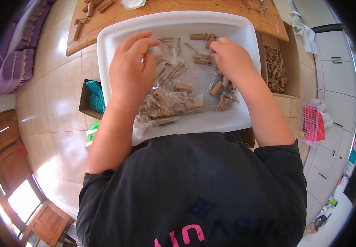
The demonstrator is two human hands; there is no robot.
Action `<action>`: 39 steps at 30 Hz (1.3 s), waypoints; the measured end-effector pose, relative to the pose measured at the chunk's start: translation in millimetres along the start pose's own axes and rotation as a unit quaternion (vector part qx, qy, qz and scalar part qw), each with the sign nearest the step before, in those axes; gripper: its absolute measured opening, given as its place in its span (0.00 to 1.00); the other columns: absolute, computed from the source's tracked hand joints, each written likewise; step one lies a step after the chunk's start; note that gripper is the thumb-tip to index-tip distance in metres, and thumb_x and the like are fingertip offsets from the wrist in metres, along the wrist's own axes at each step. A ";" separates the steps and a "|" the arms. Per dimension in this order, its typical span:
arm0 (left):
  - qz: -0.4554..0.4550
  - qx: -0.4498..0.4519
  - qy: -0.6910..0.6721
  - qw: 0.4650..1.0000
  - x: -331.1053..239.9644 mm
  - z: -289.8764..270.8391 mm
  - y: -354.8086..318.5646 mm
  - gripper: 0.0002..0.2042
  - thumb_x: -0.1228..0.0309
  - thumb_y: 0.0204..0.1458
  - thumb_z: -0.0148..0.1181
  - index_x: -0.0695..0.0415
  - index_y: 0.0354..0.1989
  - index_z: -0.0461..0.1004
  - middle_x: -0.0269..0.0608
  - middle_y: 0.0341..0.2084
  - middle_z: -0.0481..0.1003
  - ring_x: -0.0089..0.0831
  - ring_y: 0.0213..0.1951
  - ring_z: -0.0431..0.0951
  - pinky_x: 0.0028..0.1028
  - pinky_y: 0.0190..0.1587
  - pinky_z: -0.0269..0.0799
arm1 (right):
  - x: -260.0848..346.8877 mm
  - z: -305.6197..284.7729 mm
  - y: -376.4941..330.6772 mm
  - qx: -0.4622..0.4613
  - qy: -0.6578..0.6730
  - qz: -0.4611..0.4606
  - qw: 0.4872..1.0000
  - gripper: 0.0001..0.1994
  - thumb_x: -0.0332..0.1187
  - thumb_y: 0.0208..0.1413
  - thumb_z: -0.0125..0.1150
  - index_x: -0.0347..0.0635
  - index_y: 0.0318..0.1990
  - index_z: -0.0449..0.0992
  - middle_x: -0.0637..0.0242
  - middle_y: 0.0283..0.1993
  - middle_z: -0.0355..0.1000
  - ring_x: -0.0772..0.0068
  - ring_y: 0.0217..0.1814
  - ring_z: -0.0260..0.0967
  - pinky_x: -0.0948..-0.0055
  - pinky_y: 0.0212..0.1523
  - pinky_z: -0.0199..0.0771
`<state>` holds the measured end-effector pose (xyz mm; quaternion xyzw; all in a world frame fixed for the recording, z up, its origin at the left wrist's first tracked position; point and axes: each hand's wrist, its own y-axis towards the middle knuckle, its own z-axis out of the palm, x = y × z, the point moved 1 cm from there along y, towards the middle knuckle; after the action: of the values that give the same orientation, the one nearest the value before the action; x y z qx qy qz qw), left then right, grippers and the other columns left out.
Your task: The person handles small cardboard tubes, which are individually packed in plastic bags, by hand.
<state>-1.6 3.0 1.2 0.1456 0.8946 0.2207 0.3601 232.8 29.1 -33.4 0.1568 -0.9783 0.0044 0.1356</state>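
Two hands sorting small wooden pegs in a white plastic tray point(112, 45).
Nearest, crinkled clear packets point(165, 103); left hand point(132, 68) pinching a packet; right hand point(229, 57) closed on a tan cylindrical peg point(211, 40); beyond, wooden tabletop point(178, 6).

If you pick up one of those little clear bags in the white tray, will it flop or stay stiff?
Probably floppy: the clear bags look thin and crinkled in the white tray. Likely light, since each holds only small brown pieces. The shiny film may slip between fingers.
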 end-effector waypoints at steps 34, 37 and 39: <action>-0.278 0.248 -0.371 0.851 -13.0 24.0 -12.5 0.08 0.71 0.51 0.57 0.64 0.34 0.72 0.33 0.24 0.73 0.18 0.28 0.70 0.20 0.32 0.68 | 30.7 -29.8 -29.1 -0.037 0.384 -0.039 0.922 0.05 0.26 0.51 0.57 0.37 0.36 0.74 0.73 0.30 0.68 0.84 0.29 0.62 0.83 0.32 0.63; -0.246 0.221 -0.404 0.853 -11.9 26.9 -13.2 0.11 0.71 0.51 0.58 0.64 0.38 0.70 0.34 0.29 0.73 0.18 0.31 0.71 0.20 0.34 0.68 | 33.2 -20.6 -29.7 -0.035 0.483 0.034 0.874 0.06 0.27 0.52 0.58 0.37 0.37 0.74 0.71 0.30 0.70 0.82 0.29 0.64 0.81 0.32 0.65; -0.222 0.202 -0.433 0.850 -13.8 28.3 -13.2 0.12 0.71 0.50 0.59 0.64 0.41 0.69 0.35 0.32 0.72 0.19 0.33 0.71 0.20 0.35 0.69 | 36.4 -17.8 -29.4 -0.018 0.581 0.110 0.806 0.06 0.29 0.52 0.58 0.37 0.36 0.74 0.70 0.29 0.71 0.80 0.29 0.66 0.79 0.32 0.67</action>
<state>26.8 -5.9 -15.6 0.0937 0.6816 -0.1362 0.7128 213.3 -9.1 -7.6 0.0135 -0.7274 0.0920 0.6799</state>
